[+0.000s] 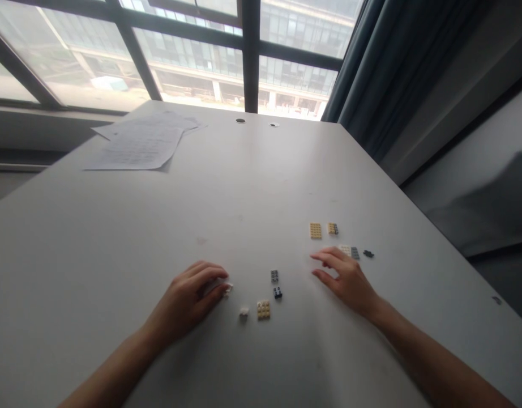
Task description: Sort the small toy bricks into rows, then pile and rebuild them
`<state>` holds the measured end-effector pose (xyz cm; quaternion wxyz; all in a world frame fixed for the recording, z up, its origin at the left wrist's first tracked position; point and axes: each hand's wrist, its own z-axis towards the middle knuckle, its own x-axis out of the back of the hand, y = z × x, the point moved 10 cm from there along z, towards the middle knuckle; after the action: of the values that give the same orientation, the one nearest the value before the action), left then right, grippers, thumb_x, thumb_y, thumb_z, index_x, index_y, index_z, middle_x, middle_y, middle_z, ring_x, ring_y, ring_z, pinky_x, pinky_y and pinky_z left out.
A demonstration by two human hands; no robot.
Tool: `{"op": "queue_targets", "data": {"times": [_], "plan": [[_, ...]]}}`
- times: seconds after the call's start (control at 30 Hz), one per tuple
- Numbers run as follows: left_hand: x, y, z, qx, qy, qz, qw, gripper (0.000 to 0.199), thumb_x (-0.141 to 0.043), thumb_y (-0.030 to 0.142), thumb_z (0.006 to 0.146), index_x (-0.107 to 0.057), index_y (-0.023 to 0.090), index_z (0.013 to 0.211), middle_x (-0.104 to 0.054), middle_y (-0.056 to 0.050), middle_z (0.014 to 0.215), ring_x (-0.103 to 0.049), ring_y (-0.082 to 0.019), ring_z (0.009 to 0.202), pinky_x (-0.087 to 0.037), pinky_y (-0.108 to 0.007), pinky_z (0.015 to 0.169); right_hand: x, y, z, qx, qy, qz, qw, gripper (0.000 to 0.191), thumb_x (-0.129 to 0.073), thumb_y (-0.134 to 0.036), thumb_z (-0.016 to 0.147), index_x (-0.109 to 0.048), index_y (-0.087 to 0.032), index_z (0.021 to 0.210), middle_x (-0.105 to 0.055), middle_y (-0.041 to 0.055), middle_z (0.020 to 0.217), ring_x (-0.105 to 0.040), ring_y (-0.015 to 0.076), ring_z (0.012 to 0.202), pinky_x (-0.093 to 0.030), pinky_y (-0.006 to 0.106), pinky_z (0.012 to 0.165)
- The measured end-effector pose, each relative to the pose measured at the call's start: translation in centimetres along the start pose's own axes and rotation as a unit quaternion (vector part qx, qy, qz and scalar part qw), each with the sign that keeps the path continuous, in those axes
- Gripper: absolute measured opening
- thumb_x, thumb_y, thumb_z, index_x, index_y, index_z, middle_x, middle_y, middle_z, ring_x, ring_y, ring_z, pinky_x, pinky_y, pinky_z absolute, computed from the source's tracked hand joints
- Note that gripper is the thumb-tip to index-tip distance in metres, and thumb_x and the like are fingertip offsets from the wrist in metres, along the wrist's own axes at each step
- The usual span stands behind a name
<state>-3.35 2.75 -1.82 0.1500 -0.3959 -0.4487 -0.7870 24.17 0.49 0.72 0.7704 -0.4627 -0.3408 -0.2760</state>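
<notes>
My left hand (197, 292) rests low over the table with its fingers curled. Its thumb and fingertips are closed at a small white toy brick (229, 289), which they partly cover. To the right of that hand lie another small white brick (243, 312), a tan studded brick (263, 310), a dark blue brick (278, 293) and a grey brick (274, 276). My right hand (341, 277) is open, thumb and fingers apart, with nothing between them. Just behind it is a white-and-grey studded piece (350, 252), partly hidden by the fingers.
Beyond my right hand sit a tan studded plate (315, 230), a tan-and-grey brick (333, 228) and a small dark piece (368, 254). Printed papers (137, 144) lie at the far left of the white table (244, 192). A window and a dark curtain (371, 73) stand behind.
</notes>
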Motion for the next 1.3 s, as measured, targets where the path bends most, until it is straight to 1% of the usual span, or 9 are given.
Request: {"op": "queue_targets", "data": {"times": [0.17,0.33,0.63,0.77,0.87,1.0,1.07,1.17,1.3], "plan": [[0.0,0.5,0.1,-0.012,-0.001,0.006,1.0,0.015,-0.056,0.032,0.087,-0.062,0.02,0.093,-0.066,-0.003,0.092,-0.061,-0.015,0.085,-0.049,-0.024,0.078,-5.3,-4.1,3.1,0.015,-0.103,0.058,0.993,0.027,-0.067,-0.022,0.082,-0.064,-0.02,0.109,-0.064,0.0066,0.101,-0.062,0.0181,0.087,-0.052,0.031,0.08],[-0.2,0.5,-0.1,-0.02,-0.009,-0.006,1.0,0.012,-0.056,0.029,0.088,-0.061,0.02,0.094,-0.065,-0.004,0.092,-0.059,-0.015,0.086,-0.048,-0.025,0.079,-7.6,-5.0,3.7,0.016,-0.155,0.027,0.987,0.025,-0.07,-0.02,0.079,-0.067,-0.018,0.104,-0.064,0.0067,0.098,-0.061,0.0188,0.089,-0.049,0.031,0.083],[-0.2,0.8,0.0,-0.028,-0.01,-0.002,1.0,0.012,-0.055,0.028,0.088,-0.061,0.02,0.093,-0.066,-0.004,0.091,-0.06,-0.016,0.085,-0.049,-0.025,0.077,-8.7,-5.2,3.7,0.036,-0.188,0.005,0.981,0.012,-0.067,-0.017,0.082,-0.067,-0.017,0.094,-0.063,0.0058,0.095,-0.059,0.0176,0.089,-0.048,0.029,0.081],[-0.1,0.9,0.1,-0.031,-0.009,0.002,0.999,0.014,-0.054,0.03,0.088,-0.062,0.019,0.092,-0.067,-0.005,0.091,-0.061,-0.016,0.084,-0.049,-0.026,0.077,-6.8,-4.6,3.6,0.042,-0.158,0.015,0.986,0.012,-0.065,-0.017,0.084,-0.065,-0.019,0.096,-0.063,0.0057,0.095,-0.06,0.0177,0.09,-0.048,0.029,0.082],[0.0,0.9,0.1,-0.032,-0.008,0.005,0.999,0.016,-0.053,0.032,0.088,-0.062,0.019,0.092,-0.067,-0.006,0.091,-0.061,-0.016,0.084,-0.05,-0.026,0.076,-2.3,-1.4,3.8,0.01,-0.079,0.007,0.997,0.011,-0.063,-0.019,0.085,-0.064,-0.02,0.096,-0.064,0.0047,0.096,-0.06,0.0178,0.091,-0.048,0.03,0.084],[-0.1,0.7,0.0,-0.032,-0.008,0.003,0.999,0.015,-0.054,0.031,0.088,-0.062,0.019,0.093,-0.067,-0.005,0.092,-0.061,-0.016,0.086,-0.049,-0.026,0.078,5.2,6.9,3.2,-0.076,0.03,-0.084,0.993,0.014,-0.062,-0.028,0.085,-0.066,-0.019,0.094,-0.064,0.0051,0.089,-0.06,0.0176,0.074,-0.049,0.033,0.074],[-0.1,0.7,0.1,-0.035,-0.007,0.002,0.999,0.015,-0.055,0.031,0.088,-0.061,0.019,0.093,-0.066,-0.005,0.092,-0.06,-0.016,0.085,-0.049,-0.026,0.078,7.1,11.0,2.5,-0.112,0.031,-0.124,0.985,0.017,-0.061,-0.032,0.083,-0.067,-0.018,0.09,-0.065,0.0053,0.084,-0.061,0.018,0.069,-0.049,0.034,0.07],[-0.1,0.8,0.1,-0.039,-0.007,0.003,0.999,0.014,-0.055,0.031,0.088,-0.061,0.019,0.093,-0.066,-0.005,0.091,-0.06,-0.016,0.085,-0.049,-0.026,0.077,7.6,15.0,1.4,-0.138,-0.003,-0.143,0.98,0.019,-0.059,-0.032,0.082,-0.069,-0.017,0.088,-0.066,0.0057,0.082,-0.061,0.0179,0.068,-0.05,0.034,0.069],[-0.1,0.6,0.0,-0.035,-0.005,0.005,0.999,0.013,-0.056,0.03,0.087,-0.062,0.02,0.093,-0.066,-0.005,0.092,-0.06,-0.016,0.085,-0.049,-0.025,0.076,6.8,16.7,0.5,-0.149,-0.03,-0.137,0.979,0.022,-0.059,-0.031,0.08,-0.071,-0.016,0.09,-0.067,0.0065,0.085,-0.063,0.0185,0.071,-0.051,0.034,0.07]]}}
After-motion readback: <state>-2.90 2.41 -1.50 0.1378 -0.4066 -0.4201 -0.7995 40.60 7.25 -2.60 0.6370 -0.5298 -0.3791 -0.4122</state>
